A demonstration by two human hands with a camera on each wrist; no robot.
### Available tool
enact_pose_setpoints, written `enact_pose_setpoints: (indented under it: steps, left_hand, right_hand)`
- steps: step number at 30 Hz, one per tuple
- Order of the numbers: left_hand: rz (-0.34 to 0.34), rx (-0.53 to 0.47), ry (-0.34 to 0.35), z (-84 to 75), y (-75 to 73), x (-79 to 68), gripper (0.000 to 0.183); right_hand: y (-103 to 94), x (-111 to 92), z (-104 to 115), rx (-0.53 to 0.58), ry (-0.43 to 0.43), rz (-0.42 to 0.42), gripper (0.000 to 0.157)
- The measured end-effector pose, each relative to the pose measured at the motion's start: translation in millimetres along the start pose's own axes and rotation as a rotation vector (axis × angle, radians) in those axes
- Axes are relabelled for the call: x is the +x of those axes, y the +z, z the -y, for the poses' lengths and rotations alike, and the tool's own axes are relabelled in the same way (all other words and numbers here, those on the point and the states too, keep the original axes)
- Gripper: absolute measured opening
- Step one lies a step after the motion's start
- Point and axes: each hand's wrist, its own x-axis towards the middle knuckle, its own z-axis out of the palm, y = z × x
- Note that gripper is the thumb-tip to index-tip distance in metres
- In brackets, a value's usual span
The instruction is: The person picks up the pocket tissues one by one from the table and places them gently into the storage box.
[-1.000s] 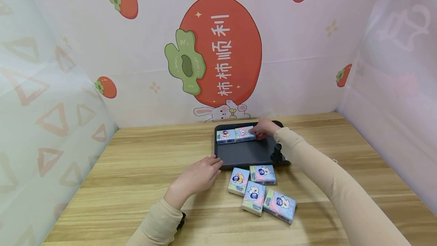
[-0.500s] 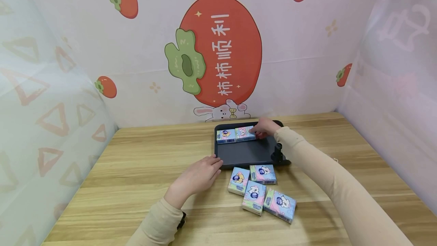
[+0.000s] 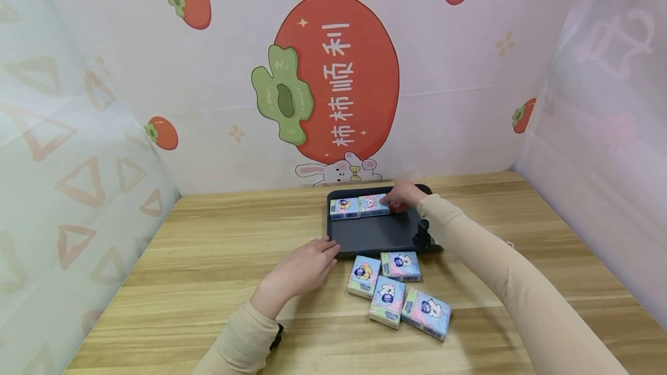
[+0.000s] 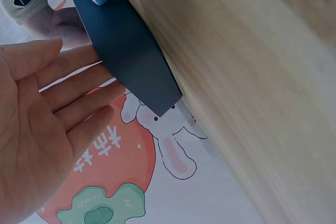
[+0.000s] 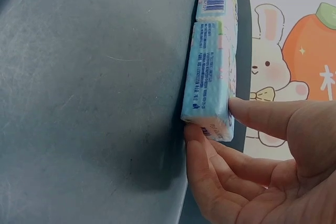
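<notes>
Along the back of the tray (image 3: pixel 372 236), your right hand (image 3: pixel 404 194) pinches a blue pack (image 3: pixel 372 205) by its end, touching a second pack (image 3: pixel 344 208). Your left hand (image 3: pixel 306 264), fingers straight, touches the tray's front-left corner; best release gently, without skewing.

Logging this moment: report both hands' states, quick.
Left hand: open, fingers touching the dark grey rectangular tray.
Right hand: pinching a blue-and-pink, plastic-wrapped rectangular pack in the tray.
</notes>
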Motion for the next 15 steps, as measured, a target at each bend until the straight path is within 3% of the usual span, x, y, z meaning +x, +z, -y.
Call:
enact_pose_setpoints:
  steps: [15]
  left_hand:
    - [-0.009,-0.001,0.006,0.3,-0.1,-0.5,0.037]
  right_hand:
    - [2.8,-1.7,0.6,-0.05,-0.025,-0.032,0.029]
